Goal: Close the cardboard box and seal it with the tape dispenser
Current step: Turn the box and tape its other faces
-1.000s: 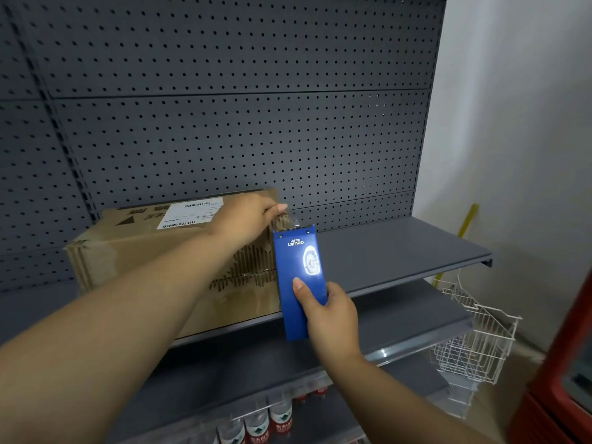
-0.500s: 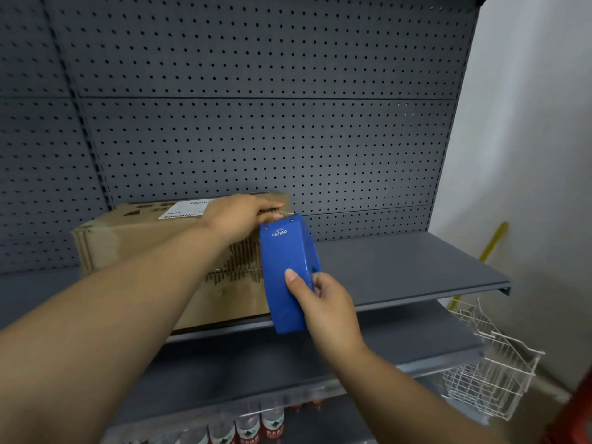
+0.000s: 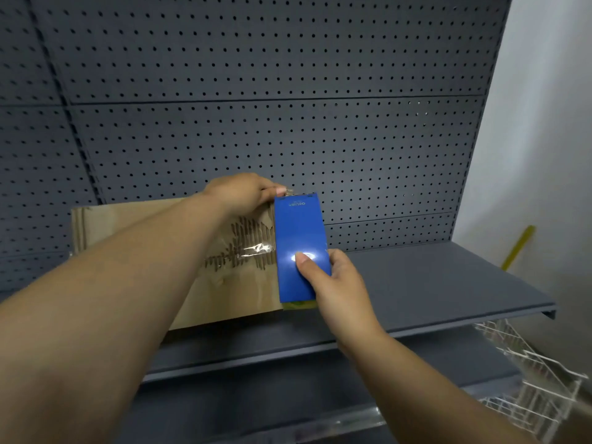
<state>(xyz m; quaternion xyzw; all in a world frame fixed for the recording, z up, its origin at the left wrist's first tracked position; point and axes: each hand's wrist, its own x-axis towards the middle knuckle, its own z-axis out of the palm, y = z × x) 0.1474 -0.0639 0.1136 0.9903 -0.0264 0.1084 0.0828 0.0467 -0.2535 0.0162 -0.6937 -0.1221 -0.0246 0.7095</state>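
The box [image 3: 224, 283] sits at the shelf's [image 3: 432, 283] front edge. The right hand [image 3: 333, 280] grips the tape dispenser [image 3: 299, 238], now upright against the box's right end after tilting; the left hand [image 3: 243, 192] pinches the tape end at the top corner, so sealing is starting.
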